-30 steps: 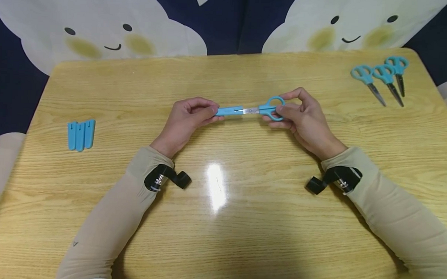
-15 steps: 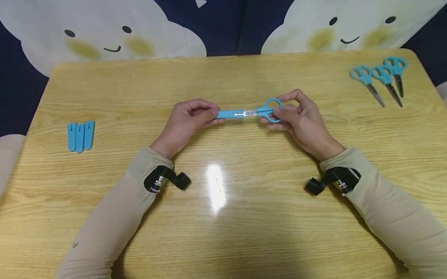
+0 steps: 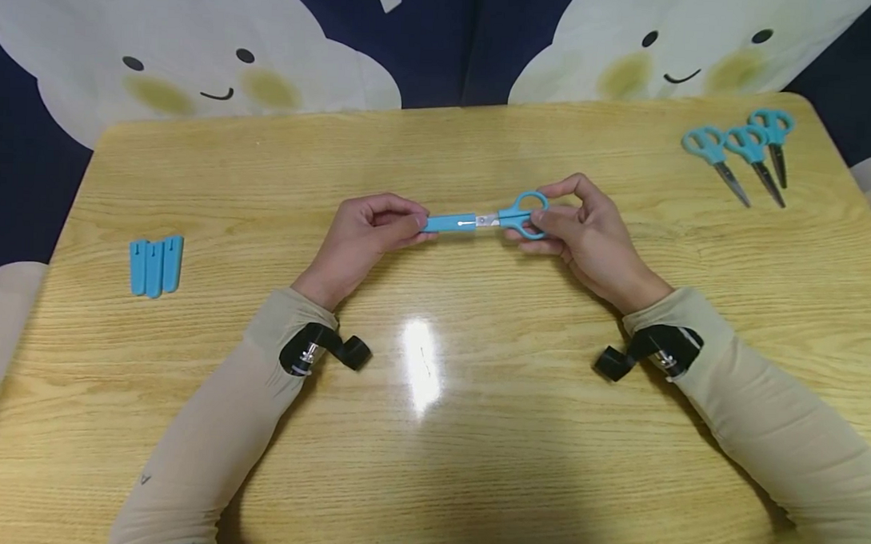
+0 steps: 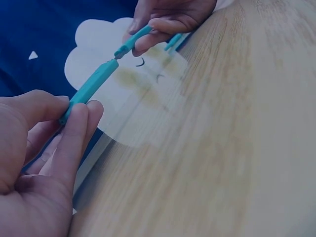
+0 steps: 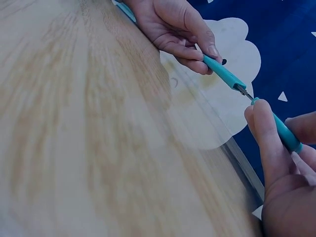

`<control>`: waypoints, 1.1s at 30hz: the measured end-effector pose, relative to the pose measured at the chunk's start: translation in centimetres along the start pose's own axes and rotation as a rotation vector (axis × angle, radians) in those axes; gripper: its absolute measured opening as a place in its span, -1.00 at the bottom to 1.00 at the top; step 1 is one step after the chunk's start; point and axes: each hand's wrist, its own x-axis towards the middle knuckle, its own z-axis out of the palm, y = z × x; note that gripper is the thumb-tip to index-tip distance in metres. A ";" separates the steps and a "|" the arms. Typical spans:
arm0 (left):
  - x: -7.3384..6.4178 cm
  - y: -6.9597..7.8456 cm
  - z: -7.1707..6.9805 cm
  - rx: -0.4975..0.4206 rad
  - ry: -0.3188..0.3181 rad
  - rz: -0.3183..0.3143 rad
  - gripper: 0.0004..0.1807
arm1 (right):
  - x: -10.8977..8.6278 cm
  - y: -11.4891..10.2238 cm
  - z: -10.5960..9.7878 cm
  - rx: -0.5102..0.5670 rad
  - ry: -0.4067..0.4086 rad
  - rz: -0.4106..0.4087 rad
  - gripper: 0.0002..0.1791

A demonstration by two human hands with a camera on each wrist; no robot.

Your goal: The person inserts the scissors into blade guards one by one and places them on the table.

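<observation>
My left hand (image 3: 364,241) pinches the closed end of a blue blade cover (image 3: 448,223) between thumb and fingers. With my right hand (image 3: 591,237) I grip the blue handles of a pair of scissors (image 3: 513,218). Most of the blades are hidden inside the cover, and a short strip of metal shows between cover and handles. In the left wrist view the cover (image 4: 91,86) slants up toward the scissors. The right wrist view shows bare metal (image 5: 244,92) at the cover's mouth. Both things are held above the table.
Several blue blade covers (image 3: 155,266) lie side by side at the left of the wooden table (image 3: 472,465). Three blue-handled scissors (image 3: 753,151) lie at the back right, blades toward me. A dark cloth with white clouds (image 3: 458,49) hangs behind the table's far edge.
The scissors have moved left, deeper into the blade cover, so less blade shows. Cover and blades now line up straighter. Both hands keep their holds.
</observation>
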 end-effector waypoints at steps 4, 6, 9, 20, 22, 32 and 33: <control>0.1 -0.1 -0.2 0.100 0.009 -0.004 -0.73 | 0.0 0.0 0.1 -0.007 0.008 0.000 -0.70; 0.1 -0.2 -0.2 0.153 0.019 -0.008 -0.74 | 0.0 0.0 0.2 -0.016 0.014 0.001 -0.70; 0.1 -0.1 -0.1 0.211 0.029 -0.011 -0.73 | 0.0 0.1 0.3 -0.028 0.018 0.002 -0.69; 0.0 0.0 0.0 0.234 0.040 -0.003 -0.73 | 0.0 0.2 0.7 -0.038 0.032 0.000 -0.66; 0.0 -0.1 0.0 0.222 0.041 0.001 -0.73 | 0.0 0.2 0.8 -0.039 0.041 0.000 -0.67; 0.0 0.1 -0.1 0.153 0.026 0.002 -0.73 | -0.1 0.5 1.0 -0.065 0.047 -0.005 -0.68; 0.0 0.1 -0.1 0.146 0.024 0.002 -0.74 | -0.1 0.5 0.9 -0.069 0.048 -0.005 -0.68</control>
